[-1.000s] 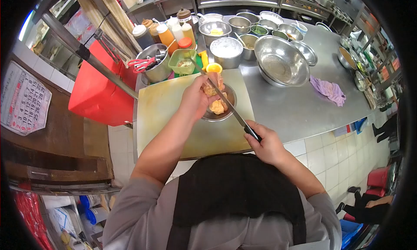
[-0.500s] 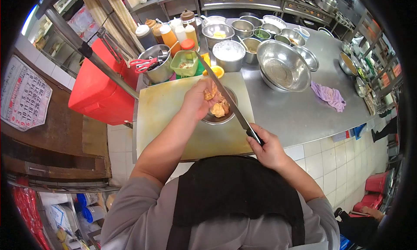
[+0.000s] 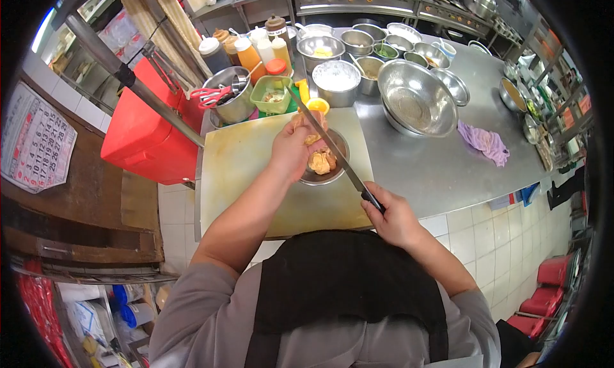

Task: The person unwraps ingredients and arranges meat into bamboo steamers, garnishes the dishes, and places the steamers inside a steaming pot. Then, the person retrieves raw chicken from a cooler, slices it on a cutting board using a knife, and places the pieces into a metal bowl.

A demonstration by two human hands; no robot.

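My right hand (image 3: 391,216) is closed round the black handle of a long knife (image 3: 345,164). The blade slants up and to the left, across the meat and past my left hand. My left hand (image 3: 290,152) is closed on a piece of raw chicken (image 3: 316,120), lifted over a small metal bowl (image 3: 321,182). More chicken pieces (image 3: 322,162) lie in that bowl. Under it is a worn, yellowish cutting board (image 3: 243,176). The blade overlaps the held piece from this view; whether it touches the meat I cannot tell.
Behind the board stand a green plastic tub (image 3: 271,95), a metal pot of utensils (image 3: 228,99) and several sauce bottles (image 3: 249,56). Large metal bowls (image 3: 419,99) and a purple cloth (image 3: 483,143) sit to the right. A red cooler (image 3: 147,125) is at the left.
The chicken in my left hand has shifted, with more of it showing above my fingers. The knife has moved slightly left and down. Another person at lower right has moved towards the frame's bottom edge.
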